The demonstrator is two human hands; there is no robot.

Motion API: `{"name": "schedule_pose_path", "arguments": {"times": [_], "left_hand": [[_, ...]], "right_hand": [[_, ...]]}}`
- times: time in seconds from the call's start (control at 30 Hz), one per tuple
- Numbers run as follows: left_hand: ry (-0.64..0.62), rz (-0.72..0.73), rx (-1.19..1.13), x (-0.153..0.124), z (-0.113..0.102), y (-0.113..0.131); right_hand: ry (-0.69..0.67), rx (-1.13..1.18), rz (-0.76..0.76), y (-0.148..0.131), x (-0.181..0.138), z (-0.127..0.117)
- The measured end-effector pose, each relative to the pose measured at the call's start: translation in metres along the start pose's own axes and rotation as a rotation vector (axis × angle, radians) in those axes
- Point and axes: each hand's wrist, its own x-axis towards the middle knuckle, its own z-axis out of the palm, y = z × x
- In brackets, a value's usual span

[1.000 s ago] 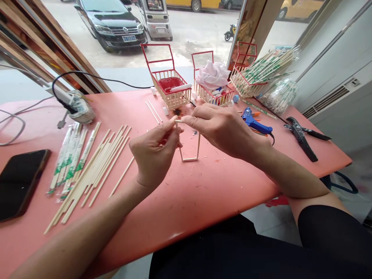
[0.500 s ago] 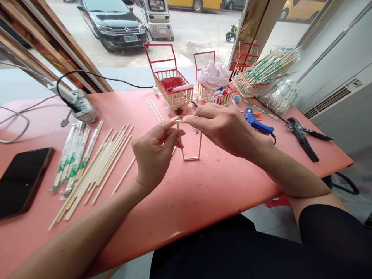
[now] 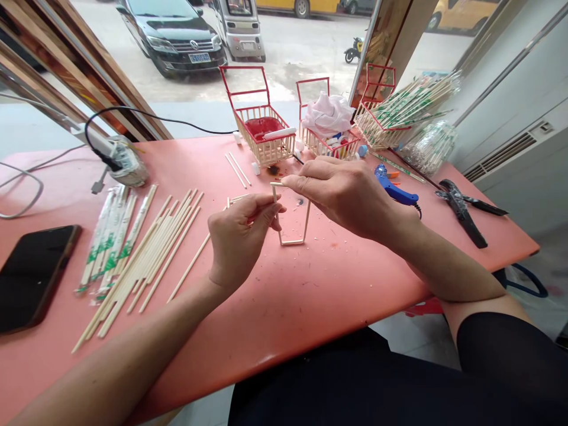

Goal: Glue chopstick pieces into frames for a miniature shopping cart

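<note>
A small four-sided frame of pale wooden sticks (image 3: 291, 242) stands upright over the pink table, its lower bar at the tabletop. My left hand (image 3: 242, 236) pinches its left upright stick between thumb and forefinger. The fingers of my right hand (image 3: 341, 189) are closed on the frame's top bar near the upper right corner, which the hand partly hides. A loose pile of chopsticks (image 3: 151, 260) lies left of my left hand. Behind the frame, two thin sticks (image 3: 238, 170) lie side by side.
Stick baskets with red handles, one (image 3: 268, 142) holding red material, stand at the back. A blue glue gun (image 3: 397, 188) and black-handled cutters (image 3: 464, 210) lie at right. Wrapped chopsticks (image 3: 113, 242), a phone (image 3: 33, 278) and a power strip (image 3: 119, 163) are on the left.
My left hand has slid from the frame's top left corner a little down onto the left upright, baring that corner. The right hand stays at the top bar.
</note>
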Motion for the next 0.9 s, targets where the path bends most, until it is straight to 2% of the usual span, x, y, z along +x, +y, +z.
{"name": "schedule_pose_path", "arguments": {"times": [0.33,0.9], "left_hand": [[-0.032,-0.02,0.016,-0.0031,0.0005,0.0005],[-0.072,0.013,0.042,-0.003,0.0007,-0.0048]], "right_hand": [[-0.038,0.053,0.046,-0.0007,0.0001,-0.0018],[-0.024,0.001,-0.002,0.0002,-0.0001,-0.0019]]}}
